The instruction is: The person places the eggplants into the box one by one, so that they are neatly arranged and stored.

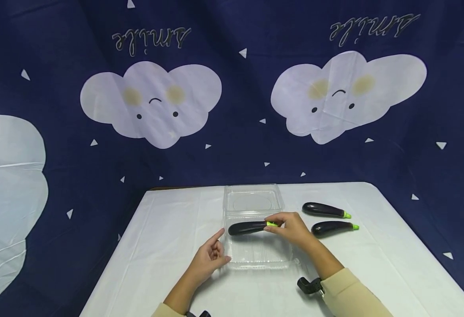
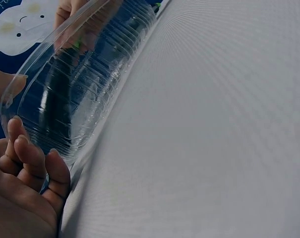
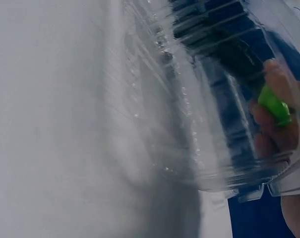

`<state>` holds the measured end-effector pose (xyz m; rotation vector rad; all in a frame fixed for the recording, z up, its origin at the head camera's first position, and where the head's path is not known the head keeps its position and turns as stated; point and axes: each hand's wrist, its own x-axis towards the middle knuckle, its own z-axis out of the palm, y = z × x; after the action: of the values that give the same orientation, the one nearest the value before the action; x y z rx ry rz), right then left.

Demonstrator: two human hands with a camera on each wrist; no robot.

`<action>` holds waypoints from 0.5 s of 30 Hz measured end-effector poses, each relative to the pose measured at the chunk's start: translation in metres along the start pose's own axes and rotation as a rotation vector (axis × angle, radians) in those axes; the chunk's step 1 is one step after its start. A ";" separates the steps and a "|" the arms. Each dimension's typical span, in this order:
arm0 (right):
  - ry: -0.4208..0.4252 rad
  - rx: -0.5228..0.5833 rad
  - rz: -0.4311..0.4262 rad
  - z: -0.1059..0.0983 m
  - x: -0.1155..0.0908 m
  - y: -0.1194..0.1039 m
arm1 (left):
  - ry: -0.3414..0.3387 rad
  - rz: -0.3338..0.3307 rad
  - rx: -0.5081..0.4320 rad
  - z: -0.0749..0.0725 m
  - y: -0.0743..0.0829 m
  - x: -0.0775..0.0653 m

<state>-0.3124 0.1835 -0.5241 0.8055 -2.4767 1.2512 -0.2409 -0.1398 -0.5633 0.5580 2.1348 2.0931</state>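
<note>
A dark eggplant with a bright green stem end lies level over the clear plastic container. My right hand pinches it by that green end between thumb and fingers. Through the container's clear wall, the right wrist view shows the green stem between the fingertips. At the container's left side is my left hand, index finger extended and thumb at the near left corner. In the left wrist view, fingertips rest right at the container's rim, with the other fingers loosely bent beside its wall.
The container's hinged lid lies folded back on the far side. Two more eggplants, one farther back and one nearer, lie to the right on the white table. A dark blue cloud-patterned cloth hangs behind.
</note>
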 end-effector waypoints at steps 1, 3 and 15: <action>0.001 -0.002 -0.004 0.001 0.000 0.000 | -0.001 0.001 -0.001 0.000 0.000 0.000; 0.001 -0.020 -0.012 0.003 0.000 0.000 | 0.000 0.000 -0.002 -0.001 0.001 0.000; 0.035 -0.113 -0.094 0.009 -0.002 0.002 | 0.011 -0.023 0.010 0.000 0.003 -0.001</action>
<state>-0.3118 0.1777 -0.5314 0.8526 -2.4276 1.0744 -0.2397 -0.1395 -0.5606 0.5217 2.1484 2.0797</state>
